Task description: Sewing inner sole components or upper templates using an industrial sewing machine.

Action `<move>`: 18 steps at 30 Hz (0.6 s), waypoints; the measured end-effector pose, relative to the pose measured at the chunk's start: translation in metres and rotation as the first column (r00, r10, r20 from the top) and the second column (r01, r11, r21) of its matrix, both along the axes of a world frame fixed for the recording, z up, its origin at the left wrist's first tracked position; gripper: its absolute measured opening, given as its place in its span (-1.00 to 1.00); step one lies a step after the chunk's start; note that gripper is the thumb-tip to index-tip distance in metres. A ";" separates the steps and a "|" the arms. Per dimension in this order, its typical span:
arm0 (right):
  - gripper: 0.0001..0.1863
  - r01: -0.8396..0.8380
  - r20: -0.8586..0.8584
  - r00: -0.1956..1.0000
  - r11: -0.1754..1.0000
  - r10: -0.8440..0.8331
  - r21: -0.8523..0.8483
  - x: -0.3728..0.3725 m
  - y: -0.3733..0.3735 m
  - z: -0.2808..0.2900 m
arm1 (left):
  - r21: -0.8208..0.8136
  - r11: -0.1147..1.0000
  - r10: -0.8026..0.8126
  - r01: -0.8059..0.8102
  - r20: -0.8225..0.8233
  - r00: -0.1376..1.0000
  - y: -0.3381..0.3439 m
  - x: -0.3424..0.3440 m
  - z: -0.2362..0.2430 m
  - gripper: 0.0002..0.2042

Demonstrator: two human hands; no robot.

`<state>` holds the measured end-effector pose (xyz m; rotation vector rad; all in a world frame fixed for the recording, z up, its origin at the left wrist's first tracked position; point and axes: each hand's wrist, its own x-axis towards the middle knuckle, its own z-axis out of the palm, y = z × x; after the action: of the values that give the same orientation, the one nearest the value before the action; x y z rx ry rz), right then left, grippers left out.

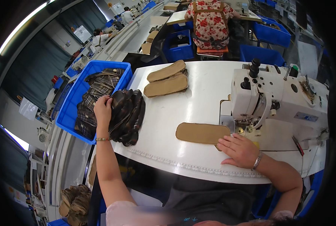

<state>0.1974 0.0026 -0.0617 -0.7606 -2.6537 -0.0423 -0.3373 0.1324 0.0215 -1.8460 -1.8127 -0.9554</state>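
Resting, fingers slightly apart — right hand (241, 151) is touching tan rounded panel (202, 133), which is lying on counter (160, 124) beside sewing machine (300, 100); left hand (103, 108) is meeting plaid fabric pile (128, 116) — cannot tell if clamped.

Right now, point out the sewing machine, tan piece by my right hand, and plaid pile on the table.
Sewing machine (288, 98), head view: its white body.
Tan piece (201, 133), head view: its flat top.
Plaid pile (127, 116), head view: its middle folds.

The right hand (240, 151) perhaps partly hides the tan piece (202, 133).
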 end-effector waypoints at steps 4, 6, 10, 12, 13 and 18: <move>-0.37 0.000 0.000 1.000 1.000 0.000 0.018 0.000 -0.001 0.002 | -0.095 0.993 -0.064 0.069 0.058 0.996 -0.036 0.055 0.043 -0.87; -0.38 0.008 -0.001 1.000 1.000 -0.007 0.027 -0.001 -0.003 0.009 | -0.079 0.987 -0.132 0.139 0.090 0.987 -0.053 0.080 0.059 -0.88; -0.44 -0.073 -0.209 0.977 0.990 0.047 -0.117 -0.001 -0.008 0.015 | -0.417 0.795 -0.345 0.440 0.285 0.894 -0.088 0.150 0.080 -0.88; -0.48 -0.087 -0.308 0.951 0.965 0.007 -0.248 0.000 -0.013 0.016 | -0.564 0.596 -0.460 0.572 0.344 0.818 -0.096 0.186 0.072 -0.85; -0.54 -0.144 -0.400 0.916 0.906 -0.030 -0.397 -0.002 -0.014 0.016 | -0.594 0.490 -0.511 0.638 0.397 0.762 -0.100 0.200 0.065 -0.83; -0.72 -0.411 -0.587 0.707 0.446 -0.395 -0.795 -0.008 -0.017 0.015 | -0.681 0.039 -0.598 0.731 0.570 0.563 -0.102 0.262 0.025 -0.79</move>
<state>0.1892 -0.0141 -0.0467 -0.7874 -1.6830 1.5186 -0.0758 0.0300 0.0466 -3.6675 -1.5019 -0.1818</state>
